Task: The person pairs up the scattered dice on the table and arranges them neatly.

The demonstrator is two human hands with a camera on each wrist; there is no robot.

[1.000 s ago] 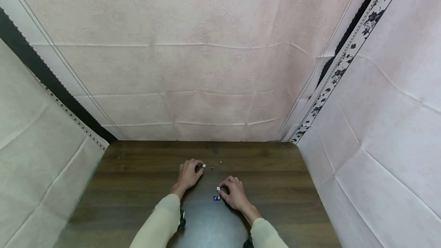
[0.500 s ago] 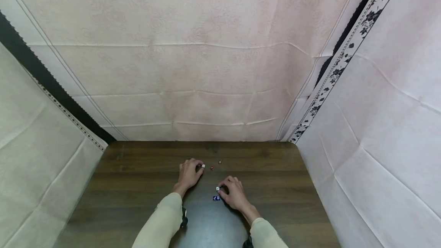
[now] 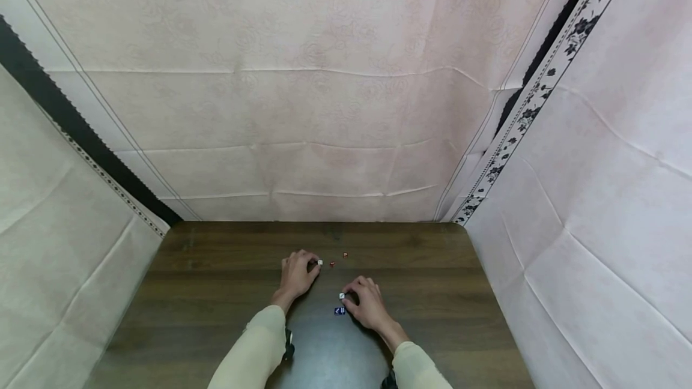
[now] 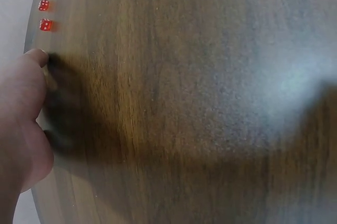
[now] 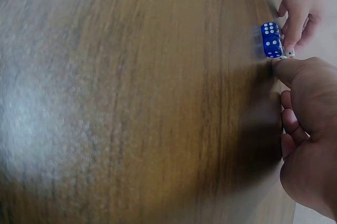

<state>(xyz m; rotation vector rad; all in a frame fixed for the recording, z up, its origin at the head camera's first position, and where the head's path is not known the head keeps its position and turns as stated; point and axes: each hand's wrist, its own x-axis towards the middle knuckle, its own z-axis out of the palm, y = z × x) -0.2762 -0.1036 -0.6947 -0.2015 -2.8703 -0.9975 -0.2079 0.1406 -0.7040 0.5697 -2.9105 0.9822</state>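
In the head view my left hand [image 3: 297, 275] pinches a white die [image 3: 320, 262] between thumb and index finger, left of two red dice. One red die [image 3: 332, 264] lies close to that white die; the other red die [image 3: 345, 255] is a little farther back. Nearer to me on the right, my right hand [image 3: 370, 305] pinches a second white die [image 3: 342, 296] at its fingertips. Just in front of it sit two blue dice, side by side. The right wrist view shows one blue die [image 5: 270, 29] with six dots and the other blue die [image 5: 273, 45] right at my thumb.
The dice lie on a brown wood-grain table [image 3: 227, 293]. A pale cloth [image 3: 324, 107] hangs behind its far edge, and more cloth hangs at both sides. Long cream sleeves [image 3: 251, 347] cover my forearms, with a dark band at each wrist.
My left hand and its white die have shifted slightly toward me, level with the nearer red die. My right hand, the red dice and the blue dice stay in place.
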